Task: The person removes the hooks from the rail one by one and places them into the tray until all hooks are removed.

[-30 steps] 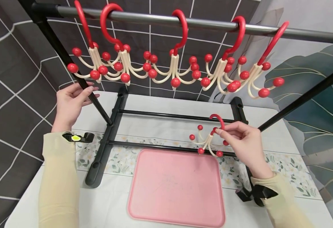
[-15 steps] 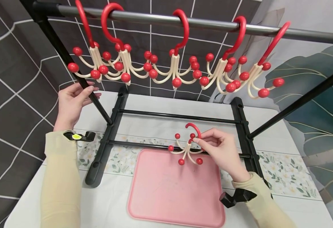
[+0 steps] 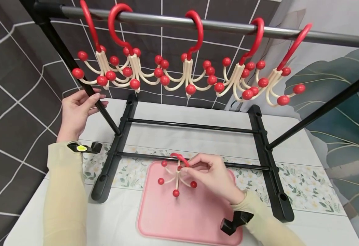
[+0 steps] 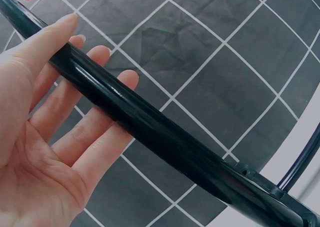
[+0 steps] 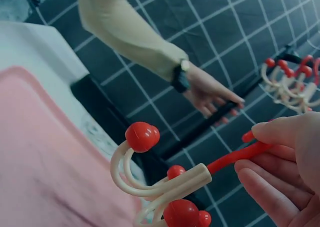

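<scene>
The red-and-cream hanger [image 3: 177, 176] is over the far part of the pink tray [image 3: 167, 218], its red hook pinched by the right hand [image 3: 211, 174]. The near crossbar [image 3: 148, 156] runs close behind. Left, the left hand [image 3: 78, 112] holds the black post [image 3: 108, 117]; five similar hangers [image 3: 188, 73] hang from the top rail [image 3: 161, 19]. Since the earlier frame, the pinched hanger has moved left and nearer.

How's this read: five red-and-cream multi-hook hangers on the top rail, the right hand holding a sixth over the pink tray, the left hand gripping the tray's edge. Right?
Not quite: the left hand grips the rack's black left upright, not the pink tray, as the left wrist view shows. The rest stands.
</scene>
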Demonstrator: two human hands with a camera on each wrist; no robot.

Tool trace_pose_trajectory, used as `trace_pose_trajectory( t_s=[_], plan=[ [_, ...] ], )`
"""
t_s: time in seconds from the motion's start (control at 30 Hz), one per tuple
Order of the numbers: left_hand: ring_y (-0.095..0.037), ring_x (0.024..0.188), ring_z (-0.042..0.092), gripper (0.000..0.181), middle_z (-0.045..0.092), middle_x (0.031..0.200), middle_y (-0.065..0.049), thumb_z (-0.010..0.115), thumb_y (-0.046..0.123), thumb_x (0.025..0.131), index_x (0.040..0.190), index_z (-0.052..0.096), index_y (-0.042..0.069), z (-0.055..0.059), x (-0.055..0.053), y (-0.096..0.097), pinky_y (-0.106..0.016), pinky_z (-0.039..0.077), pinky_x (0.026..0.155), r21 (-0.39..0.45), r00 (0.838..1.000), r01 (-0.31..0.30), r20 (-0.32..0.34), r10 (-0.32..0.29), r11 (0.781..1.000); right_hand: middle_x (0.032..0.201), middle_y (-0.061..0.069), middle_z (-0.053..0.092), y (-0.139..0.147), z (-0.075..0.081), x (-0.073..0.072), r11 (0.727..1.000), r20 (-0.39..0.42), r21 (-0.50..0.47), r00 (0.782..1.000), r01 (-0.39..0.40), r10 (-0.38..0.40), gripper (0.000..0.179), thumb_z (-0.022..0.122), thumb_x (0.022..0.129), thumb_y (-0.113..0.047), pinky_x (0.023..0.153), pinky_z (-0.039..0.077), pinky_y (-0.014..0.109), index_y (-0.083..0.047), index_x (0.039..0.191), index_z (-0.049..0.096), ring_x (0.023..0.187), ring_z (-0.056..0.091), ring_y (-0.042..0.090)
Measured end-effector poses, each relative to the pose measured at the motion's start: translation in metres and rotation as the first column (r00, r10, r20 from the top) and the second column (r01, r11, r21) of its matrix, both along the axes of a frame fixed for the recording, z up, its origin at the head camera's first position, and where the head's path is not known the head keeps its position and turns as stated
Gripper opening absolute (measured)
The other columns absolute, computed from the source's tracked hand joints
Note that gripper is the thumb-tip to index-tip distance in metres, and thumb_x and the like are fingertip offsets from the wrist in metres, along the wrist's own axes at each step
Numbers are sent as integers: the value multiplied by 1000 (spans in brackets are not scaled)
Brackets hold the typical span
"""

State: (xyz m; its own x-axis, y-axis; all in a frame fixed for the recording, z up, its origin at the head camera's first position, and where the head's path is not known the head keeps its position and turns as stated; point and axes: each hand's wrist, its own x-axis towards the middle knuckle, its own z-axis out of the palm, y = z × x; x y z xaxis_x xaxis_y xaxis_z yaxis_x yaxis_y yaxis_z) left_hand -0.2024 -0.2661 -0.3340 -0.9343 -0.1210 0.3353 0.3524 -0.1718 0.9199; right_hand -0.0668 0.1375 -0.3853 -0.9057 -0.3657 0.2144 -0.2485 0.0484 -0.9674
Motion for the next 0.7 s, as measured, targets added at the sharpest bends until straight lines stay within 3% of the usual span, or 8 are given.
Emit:
trace_pose_trajectory(
  t_s=[0.13,0.3,0.5,0.7],
  plan=[
    [-22,82,76,29,74,97,-15,74,1,93,116,66,-14,-1,0,0,-30,59,80,3,1000,3,-1,-3,1000,91,14,75,-12,-11,4,997,-6,1,997,-78,78,11,77,87,8,67,62,46,-1,93,73,77,74,38],
    [-23,82,76,25,74,97,-15,74,2,93,114,68,-11,-1,0,0,-31,59,80,8,1000,2,1,-2,1000,92,9,75,-21,-19,5,992,-42,30,992,-119,120,11,79,87,4,60,62,42,-5,91,74,72,73,34],
    [-22,82,76,31,74,96,-15,75,2,92,117,65,-14,0,0,1,-30,59,79,8,1000,1,6,-1,1000,87,10,74,-28,-27,3,987,-4,51,988,-153,154,9,78,90,0,51,58,46,-8,92,74,60,68,31],
    [-22,82,76,33,74,96,-15,74,1,92,118,63,-17,0,0,1,-31,59,79,15,1000,6,-2,-6,1000,94,9,74,-32,-32,2,989,-28,39,990,-140,141,11,77,87,6,59,61,47,-3,90,73,70,71,35]
  ],
)
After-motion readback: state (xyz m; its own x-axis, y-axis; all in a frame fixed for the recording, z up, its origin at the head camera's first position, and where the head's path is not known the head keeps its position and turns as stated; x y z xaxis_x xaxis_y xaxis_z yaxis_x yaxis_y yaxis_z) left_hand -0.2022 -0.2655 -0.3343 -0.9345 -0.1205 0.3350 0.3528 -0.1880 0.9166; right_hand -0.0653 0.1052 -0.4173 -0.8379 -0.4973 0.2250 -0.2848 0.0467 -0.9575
